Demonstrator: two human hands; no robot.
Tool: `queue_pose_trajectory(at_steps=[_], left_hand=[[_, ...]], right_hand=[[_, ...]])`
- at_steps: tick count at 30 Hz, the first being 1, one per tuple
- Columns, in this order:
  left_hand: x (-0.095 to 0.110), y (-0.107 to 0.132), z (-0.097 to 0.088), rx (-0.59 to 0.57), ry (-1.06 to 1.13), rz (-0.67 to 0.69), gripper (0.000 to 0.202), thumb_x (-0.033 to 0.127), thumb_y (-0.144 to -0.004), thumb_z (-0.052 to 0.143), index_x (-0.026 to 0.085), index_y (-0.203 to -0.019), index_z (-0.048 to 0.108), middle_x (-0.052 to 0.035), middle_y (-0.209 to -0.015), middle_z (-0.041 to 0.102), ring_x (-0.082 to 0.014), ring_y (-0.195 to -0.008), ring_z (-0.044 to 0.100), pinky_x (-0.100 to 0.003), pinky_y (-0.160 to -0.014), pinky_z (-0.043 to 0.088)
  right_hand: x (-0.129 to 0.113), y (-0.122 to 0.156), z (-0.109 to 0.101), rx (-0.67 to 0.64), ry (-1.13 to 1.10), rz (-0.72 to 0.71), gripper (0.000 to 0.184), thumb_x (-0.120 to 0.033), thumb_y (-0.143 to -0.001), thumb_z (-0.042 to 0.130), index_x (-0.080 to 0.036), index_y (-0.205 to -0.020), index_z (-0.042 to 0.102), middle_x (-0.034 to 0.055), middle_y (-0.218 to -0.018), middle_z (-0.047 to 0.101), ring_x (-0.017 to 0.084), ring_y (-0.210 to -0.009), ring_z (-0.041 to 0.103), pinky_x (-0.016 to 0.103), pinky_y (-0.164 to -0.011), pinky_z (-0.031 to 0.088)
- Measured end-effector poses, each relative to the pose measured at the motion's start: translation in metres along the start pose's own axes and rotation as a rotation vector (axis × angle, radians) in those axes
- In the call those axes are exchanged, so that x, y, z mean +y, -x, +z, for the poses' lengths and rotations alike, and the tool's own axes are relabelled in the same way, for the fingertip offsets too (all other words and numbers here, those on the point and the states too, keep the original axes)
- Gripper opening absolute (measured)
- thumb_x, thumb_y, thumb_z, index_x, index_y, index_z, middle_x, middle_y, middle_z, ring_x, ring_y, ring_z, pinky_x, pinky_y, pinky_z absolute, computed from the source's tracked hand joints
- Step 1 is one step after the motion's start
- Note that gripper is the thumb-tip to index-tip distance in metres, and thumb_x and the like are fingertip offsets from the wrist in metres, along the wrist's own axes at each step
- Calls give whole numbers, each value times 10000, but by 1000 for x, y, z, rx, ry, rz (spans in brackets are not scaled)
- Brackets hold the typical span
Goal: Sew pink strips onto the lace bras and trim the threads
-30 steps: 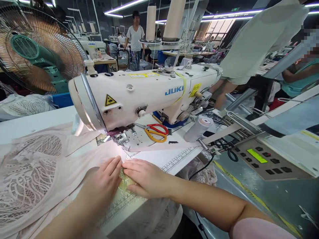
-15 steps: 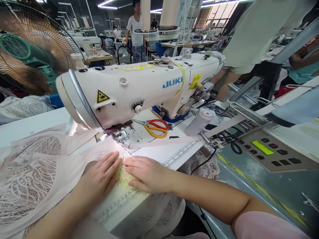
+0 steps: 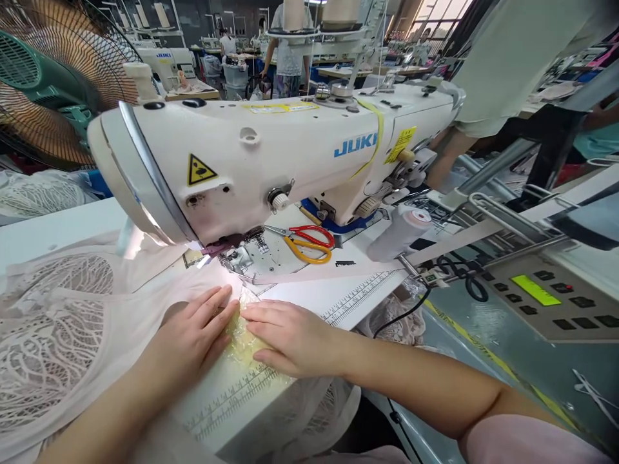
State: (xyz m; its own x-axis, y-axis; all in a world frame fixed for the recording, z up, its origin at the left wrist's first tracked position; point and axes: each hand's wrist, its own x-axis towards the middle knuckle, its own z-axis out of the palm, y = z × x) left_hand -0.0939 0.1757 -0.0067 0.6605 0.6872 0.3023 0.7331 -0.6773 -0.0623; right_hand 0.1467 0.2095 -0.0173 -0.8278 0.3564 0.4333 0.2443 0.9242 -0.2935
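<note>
Sewing machine [image 3: 290,145]: mid-frame, on table [image 3: 309,293]. Scissors [image 3: 289,236]: on machine bed [image 3: 273,263]. Thread cone [image 3: 394,237]: right of scissors. Garment [image 3: 142,322]: lower left, on table. Fan [image 3: 60,90]: upper left. Control panel [image 3: 536,316]: lower right.

Pale-pink lace garment [image 3: 53,354]: cut off by left edge; part hidden under left hand [image 3: 196,332]. Green-bodied wire fan [image 3: 58,77]: cut off at left and top. Two beige thread cones [image 3: 293,14]: tops out of frame. Grey control panel [image 3: 536,317]: lit green display [image 3: 536,290] unreadable. Glossy yellow patch [image 3: 243,341]: partly covered by right hand [image 3: 290,338].
</note>
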Motion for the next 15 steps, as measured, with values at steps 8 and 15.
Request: queue_pose_trajectory(at_steps=[8, 15], left_hand=[[-4, -2, -5, -33, 8, -29, 398, 311, -955, 429, 156, -1299, 555, -136, -1355, 559, -281, -1252, 521, -434, -1010, 488], [-4, 3, 0, -16, 23, -82, 387, 287, -952, 423, 175, -1304, 538, -152, -1355, 533, -284, -1184, 561, -409, -921, 528]], right_hand=[[-1, 1, 0, -63, -41, 45, 360, -352, -931, 505, -61, -1102, 631, 164, -1293, 599, 228, -1224, 537, 381, -1106, 395], [-1, 2, 1, -49, -43, 48, 352, -360, -942, 476, -84, -1094, 633, 150, -1287, 607, 225, -1207, 552, 378, -1094, 410]])
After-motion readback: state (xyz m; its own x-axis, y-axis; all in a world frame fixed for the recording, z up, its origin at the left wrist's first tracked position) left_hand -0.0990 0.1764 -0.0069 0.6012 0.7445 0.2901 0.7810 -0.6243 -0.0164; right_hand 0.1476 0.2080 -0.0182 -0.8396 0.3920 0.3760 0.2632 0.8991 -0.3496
